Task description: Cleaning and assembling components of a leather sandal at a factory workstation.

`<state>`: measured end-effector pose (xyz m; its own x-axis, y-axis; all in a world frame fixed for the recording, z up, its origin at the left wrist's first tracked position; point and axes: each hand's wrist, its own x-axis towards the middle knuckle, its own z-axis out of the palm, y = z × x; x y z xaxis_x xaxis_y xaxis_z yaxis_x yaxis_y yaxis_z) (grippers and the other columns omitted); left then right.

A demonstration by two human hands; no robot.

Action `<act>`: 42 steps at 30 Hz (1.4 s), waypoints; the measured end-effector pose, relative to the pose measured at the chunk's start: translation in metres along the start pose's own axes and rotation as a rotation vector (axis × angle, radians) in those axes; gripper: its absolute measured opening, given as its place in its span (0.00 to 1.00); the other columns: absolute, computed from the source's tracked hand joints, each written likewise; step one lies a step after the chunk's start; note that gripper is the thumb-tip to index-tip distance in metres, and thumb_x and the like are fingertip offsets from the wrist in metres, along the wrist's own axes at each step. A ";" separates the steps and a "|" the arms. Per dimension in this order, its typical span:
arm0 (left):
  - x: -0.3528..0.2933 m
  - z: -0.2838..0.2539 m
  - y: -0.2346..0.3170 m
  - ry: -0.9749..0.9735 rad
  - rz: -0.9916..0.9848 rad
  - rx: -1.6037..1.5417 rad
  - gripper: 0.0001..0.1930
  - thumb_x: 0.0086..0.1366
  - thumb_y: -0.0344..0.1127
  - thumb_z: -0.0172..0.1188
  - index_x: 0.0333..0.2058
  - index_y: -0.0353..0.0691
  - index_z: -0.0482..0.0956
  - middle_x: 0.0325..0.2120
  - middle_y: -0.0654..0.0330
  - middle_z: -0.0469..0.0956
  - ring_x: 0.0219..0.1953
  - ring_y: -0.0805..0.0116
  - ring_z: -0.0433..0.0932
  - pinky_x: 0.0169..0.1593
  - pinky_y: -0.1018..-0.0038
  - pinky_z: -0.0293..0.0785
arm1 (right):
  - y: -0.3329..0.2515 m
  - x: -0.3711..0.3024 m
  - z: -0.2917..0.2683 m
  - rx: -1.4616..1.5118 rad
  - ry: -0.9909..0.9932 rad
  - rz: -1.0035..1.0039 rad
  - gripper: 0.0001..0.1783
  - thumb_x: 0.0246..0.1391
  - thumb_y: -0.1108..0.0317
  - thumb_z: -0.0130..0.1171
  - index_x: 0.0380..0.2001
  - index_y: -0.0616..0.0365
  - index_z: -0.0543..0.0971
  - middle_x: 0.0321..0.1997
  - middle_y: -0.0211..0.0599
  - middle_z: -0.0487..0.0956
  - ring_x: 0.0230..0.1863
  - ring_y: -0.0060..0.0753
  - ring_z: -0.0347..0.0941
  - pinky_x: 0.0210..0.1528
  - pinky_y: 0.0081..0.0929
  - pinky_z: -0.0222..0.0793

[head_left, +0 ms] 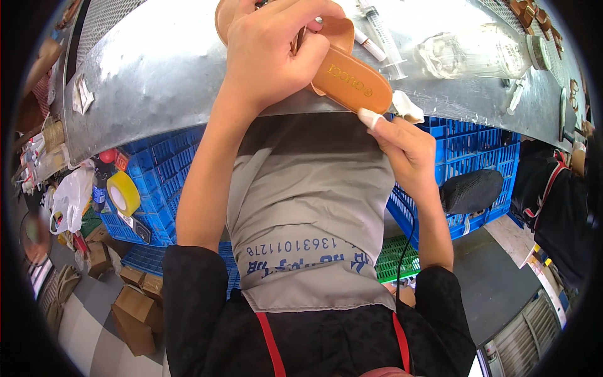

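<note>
A tan leather sandal [355, 81] with gold lettering on its insole lies tilted at the near edge of the metal worktable. My left hand [270, 60] is closed over its front part, fingers curled beside the tan strap [340, 36]. A small dark metal piece shows between those fingers; its kind is unclear. More tan leather shows to the left of this hand. My right hand [407, 151] pinches the sandal's rounded end, with a white cover on one fingertip. Next to that end lies a crumpled white cloth or tissue [408, 108].
On the metal table [151, 88] lie a syringe [382, 38], a white tube [370, 47], a glass jar [477, 51] on its side and a smaller syringe [516, 95]. Blue crates [160, 163] stand below. Yellow tape [123, 193] and cardboard boxes [135, 317] are at left.
</note>
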<state>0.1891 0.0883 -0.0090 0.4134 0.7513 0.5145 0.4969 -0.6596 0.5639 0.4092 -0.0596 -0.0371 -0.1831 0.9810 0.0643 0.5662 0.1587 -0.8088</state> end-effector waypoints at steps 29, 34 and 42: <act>0.001 0.002 0.004 -0.001 0.000 0.014 0.15 0.46 0.29 0.55 0.33 0.44 0.84 0.25 0.62 0.79 0.37 0.56 0.76 0.58 0.60 0.63 | 0.015 -0.003 0.016 0.036 0.077 -0.121 0.21 0.59 0.81 0.63 0.56 0.59 0.83 0.26 0.36 0.79 0.24 0.26 0.71 0.29 0.20 0.66; 0.000 -0.004 0.004 -0.012 -0.001 0.031 0.15 0.47 0.28 0.54 0.34 0.44 0.84 0.25 0.62 0.80 0.37 0.56 0.76 0.58 0.60 0.63 | 0.019 -0.011 -0.002 -0.016 0.065 -0.023 0.22 0.59 0.81 0.63 0.57 0.58 0.82 0.26 0.34 0.78 0.25 0.24 0.70 0.29 0.21 0.66; 0.003 0.001 0.006 -0.012 0.004 0.030 0.14 0.47 0.28 0.54 0.34 0.44 0.84 0.25 0.62 0.79 0.36 0.57 0.75 0.58 0.60 0.63 | 0.011 -0.003 0.017 -0.050 0.016 -0.135 0.26 0.54 0.85 0.60 0.56 0.55 0.83 0.23 0.33 0.71 0.23 0.28 0.69 0.27 0.24 0.66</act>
<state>0.1938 0.0864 -0.0046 0.4244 0.7489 0.5090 0.5175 -0.6619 0.5423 0.4027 -0.0629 -0.0563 -0.2475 0.9520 0.1802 0.5768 0.2942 -0.7621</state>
